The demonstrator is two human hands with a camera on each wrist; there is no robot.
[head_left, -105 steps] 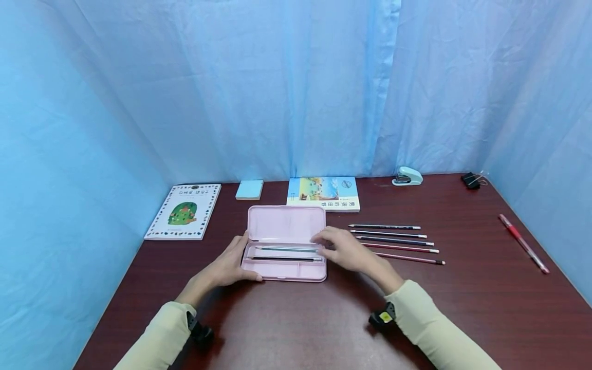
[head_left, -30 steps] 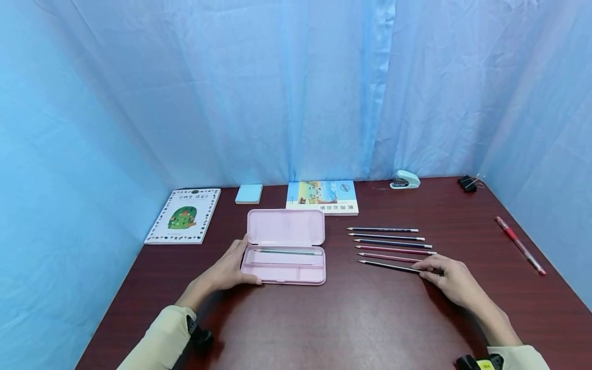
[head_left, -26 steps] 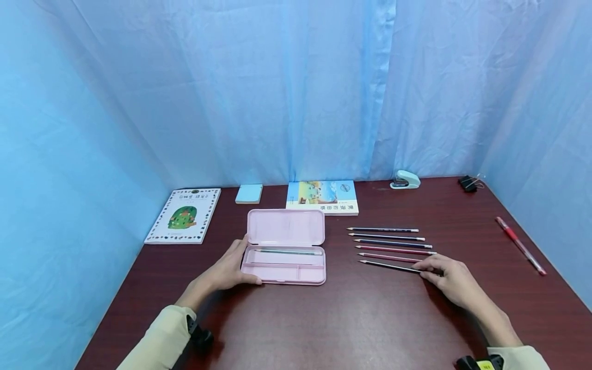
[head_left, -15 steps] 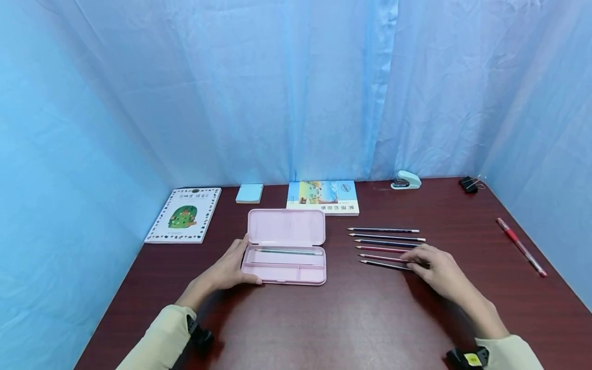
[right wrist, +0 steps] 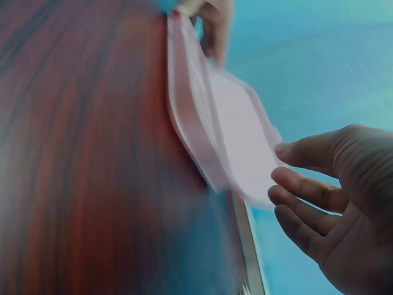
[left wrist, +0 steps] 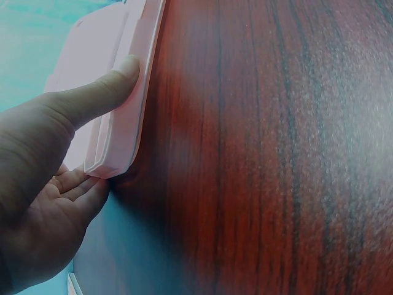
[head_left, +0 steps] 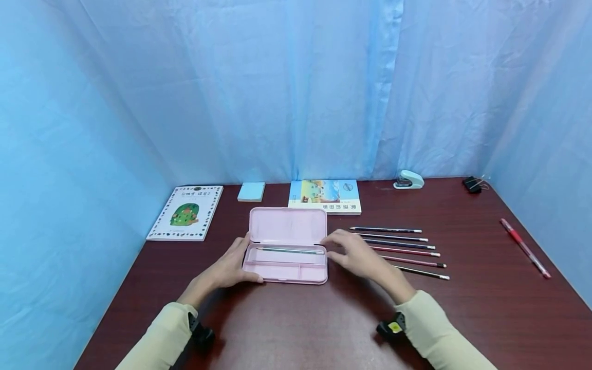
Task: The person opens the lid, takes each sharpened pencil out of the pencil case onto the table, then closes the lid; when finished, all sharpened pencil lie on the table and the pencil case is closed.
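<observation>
A pink pencil case (head_left: 287, 226) lies with its lid raised. One greenish pencil (head_left: 289, 251) rests in its rear compartment. My left hand (head_left: 227, 267) holds the case's left end; in the left wrist view the thumb (left wrist: 101, 95) lies over the front rim, with fingers at the corner. By the right end of the case is my right hand (head_left: 358, 254). Its fingers (right wrist: 313, 190) are loosely bent, and nothing sits between them and the thumb. Several pencils (head_left: 407, 251) lie in a row right of the case, some partly hidden behind that hand and forearm.
At the back stand a white picture book (head_left: 185, 213), a blue notepad (head_left: 252, 191), another book (head_left: 325, 196), a mint stapler (head_left: 409, 180) and a black binder clip (head_left: 473, 184). A red pen (head_left: 524, 247) lies far right. A blue curtain encloses the table (head_left: 296, 329).
The black pencil came out of the case and now lies at the front of the row. My right hand let go of it and moved left to the case. The left hand stayed put.
</observation>
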